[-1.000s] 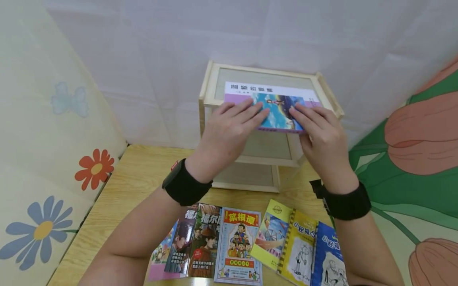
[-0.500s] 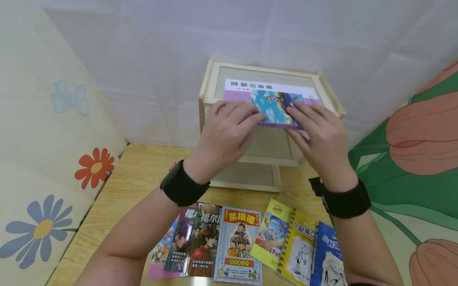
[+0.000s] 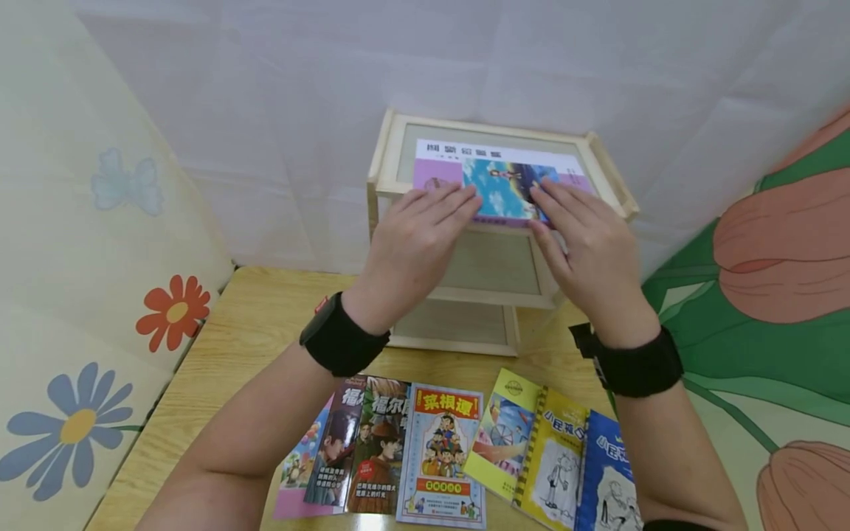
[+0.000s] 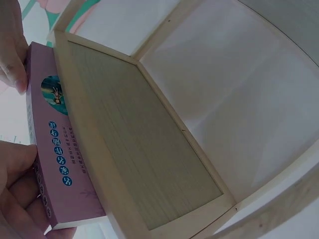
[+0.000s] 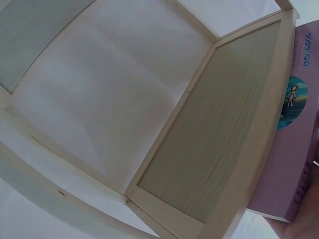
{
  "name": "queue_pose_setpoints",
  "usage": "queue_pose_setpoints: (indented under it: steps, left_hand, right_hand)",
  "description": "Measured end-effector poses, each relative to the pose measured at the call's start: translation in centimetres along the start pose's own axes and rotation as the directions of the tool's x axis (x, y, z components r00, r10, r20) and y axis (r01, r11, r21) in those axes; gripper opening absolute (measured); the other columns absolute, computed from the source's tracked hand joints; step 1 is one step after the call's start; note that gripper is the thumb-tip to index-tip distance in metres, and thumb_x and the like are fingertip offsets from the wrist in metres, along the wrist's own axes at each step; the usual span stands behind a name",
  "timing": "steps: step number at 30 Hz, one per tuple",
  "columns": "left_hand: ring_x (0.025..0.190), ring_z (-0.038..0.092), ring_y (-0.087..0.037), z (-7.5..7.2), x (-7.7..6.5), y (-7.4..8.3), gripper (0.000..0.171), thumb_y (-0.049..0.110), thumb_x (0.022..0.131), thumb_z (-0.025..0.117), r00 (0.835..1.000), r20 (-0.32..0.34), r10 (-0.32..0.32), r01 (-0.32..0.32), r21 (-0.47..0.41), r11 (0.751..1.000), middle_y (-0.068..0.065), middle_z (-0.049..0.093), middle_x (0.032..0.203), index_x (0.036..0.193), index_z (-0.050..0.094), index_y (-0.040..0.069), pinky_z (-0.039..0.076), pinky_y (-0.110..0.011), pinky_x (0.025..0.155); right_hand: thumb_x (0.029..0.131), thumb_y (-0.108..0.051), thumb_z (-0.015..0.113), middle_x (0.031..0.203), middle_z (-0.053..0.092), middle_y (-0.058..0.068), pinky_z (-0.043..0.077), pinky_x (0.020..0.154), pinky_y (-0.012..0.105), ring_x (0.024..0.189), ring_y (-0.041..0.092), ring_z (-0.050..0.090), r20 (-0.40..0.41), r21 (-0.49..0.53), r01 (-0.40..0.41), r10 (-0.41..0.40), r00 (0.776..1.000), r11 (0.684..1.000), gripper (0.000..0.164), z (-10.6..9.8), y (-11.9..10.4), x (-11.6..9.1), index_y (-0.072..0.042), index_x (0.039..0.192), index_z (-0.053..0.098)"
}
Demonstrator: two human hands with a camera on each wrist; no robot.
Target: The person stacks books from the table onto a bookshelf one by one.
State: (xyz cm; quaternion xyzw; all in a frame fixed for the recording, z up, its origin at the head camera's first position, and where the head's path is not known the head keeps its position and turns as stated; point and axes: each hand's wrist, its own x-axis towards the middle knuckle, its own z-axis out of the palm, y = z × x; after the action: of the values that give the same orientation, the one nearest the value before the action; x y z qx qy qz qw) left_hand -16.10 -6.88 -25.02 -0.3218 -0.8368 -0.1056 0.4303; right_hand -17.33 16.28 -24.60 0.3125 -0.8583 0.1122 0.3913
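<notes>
A purple-and-white book (image 3: pixel 494 181) with a blue picture lies flat on the top tier of a small wooden shelf (image 3: pixel 491 299). My left hand (image 3: pixel 421 240) rests its outstretched fingers over the book's near left part. On the near right part, my right hand (image 3: pixel 587 243) presses with extended fingers, its thumb at the spine. Seen from below in the left wrist view, the purple book (image 4: pixel 60 164) juts past the shelf's front rail, and the left thumb touches its spine. In the right wrist view the same overhang shows beside the rail, the right hand (image 5: pixel 299 214) mostly cut off.
Several books lie spread on the wooden table in front of the shelf, among them a blue-bordered comic (image 3: pixel 441 457), a yellow spiral-bound book (image 3: pixel 554 464) and two dark-covered ones. A white cloth (image 3: pixel 299 184) hangs behind. Flower-painted panels stand at both sides.
The book has slid a little away from me, farther onto the shelf top. Both hands moved with it; the left fingers bent at the near edge, then stretched out again.
</notes>
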Motion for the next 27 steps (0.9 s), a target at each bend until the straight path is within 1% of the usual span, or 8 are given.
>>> queue_pose_setpoints:
  steps: [4, 9, 14, 17, 22, 27]
  left_hand:
    - [0.116, 0.06, -0.021, 0.3, 0.3, -0.3, 0.029, 0.015, 0.099, 0.05, 1.0, 0.023, -0.019, 0.019, -0.003, 1.0, -0.007, 0.064, 0.124, 0.122, 0.064, 0.008, 0.047, -0.036, 0.098]
    - [0.116, 0.06, -0.02, 0.7, 0.7, -0.8, 0.029, 0.016, 0.1, 0.047, 0.997, 0.055, -0.047, 0.047, 0.0, 0.999, -0.006, 0.063, 0.124, 0.123, 0.063, 0.009, 0.046, -0.035, 0.099]
    - [0.115, 0.061, -0.02, 0.9, 1.0, -1.1, 0.029, 0.015, 0.1, 0.047, 0.996, 0.063, -0.057, 0.057, 0.01, 0.998, -0.006, 0.063, 0.124, 0.122, 0.064, 0.009, 0.047, -0.035, 0.099]
    - [0.115, 0.061, -0.02, 1.1, 1.2, -1.3, 0.029, 0.016, 0.1, 0.047, 0.995, 0.073, -0.068, 0.067, 0.007, 0.998, -0.005, 0.064, 0.124, 0.122, 0.064, 0.009, 0.047, -0.035, 0.099]
    - [0.115, 0.061, -0.019, 1.4, 1.8, -1.6, 0.029, 0.016, 0.099, 0.048, 0.991, 0.099, -0.092, 0.093, -0.008, 0.996, -0.005, 0.064, 0.123, 0.121, 0.065, 0.009, 0.046, -0.035, 0.101]
    - [0.117, 0.059, -0.019, 1.4, 2.4, -1.8, 0.028, 0.017, 0.098, 0.052, 0.979, 0.161, -0.123, 0.129, -0.027, 0.991, -0.004, 0.063, 0.125, 0.122, 0.064, 0.01, 0.043, -0.034, 0.104]
  right_hand:
    - [0.095, -0.03, 0.056, 0.133, 0.057, 0.009, 0.037, 0.109, 0.039, 0.124, 0.029, 0.054, 0.027, 0.017, -0.029, 0.029, 0.999, 0.999, 0.041, 0.2, 0.1, 0.4, -0.008, 0.13, 0.058]
    - [0.096, -0.031, 0.054, 0.135, 0.056, 0.009, 0.036, 0.109, 0.04, 0.125, 0.028, 0.052, 0.055, 0.016, -0.067, 0.066, 0.996, 0.998, 0.04, 0.6, 0.4, 0.8, -0.009, 0.13, 0.058]
    - [0.097, -0.033, 0.053, 0.134, 0.055, 0.009, 0.037, 0.109, 0.04, 0.125, 0.027, 0.052, 0.074, 0.007, -0.083, 0.082, 0.994, 0.997, 0.04, 0.9, 0.6, 1.2, -0.01, 0.129, 0.058]
    - [0.097, -0.034, 0.052, 0.134, 0.055, 0.009, 0.036, 0.109, 0.04, 0.125, 0.027, 0.052, 0.099, 0.006, -0.099, 0.098, 0.99, 0.995, 0.04, 0.9, 0.7, 1.5, -0.01, 0.13, 0.058]
    - [0.098, -0.037, 0.048, 0.137, 0.053, 0.007, 0.036, 0.109, 0.042, 0.126, 0.028, 0.051, 0.183, -0.013, -0.143, 0.143, 0.973, 0.99, 0.042, 0.7, 0.8, 2.3, -0.012, 0.132, 0.056]
    - [0.099, -0.038, 0.047, 0.138, 0.052, 0.007, 0.037, 0.107, 0.045, 0.125, 0.03, 0.052, 0.24, -0.035, -0.162, 0.165, 0.957, 0.986, 0.043, 0.7, 0.9, 2.9, -0.013, 0.133, 0.056]
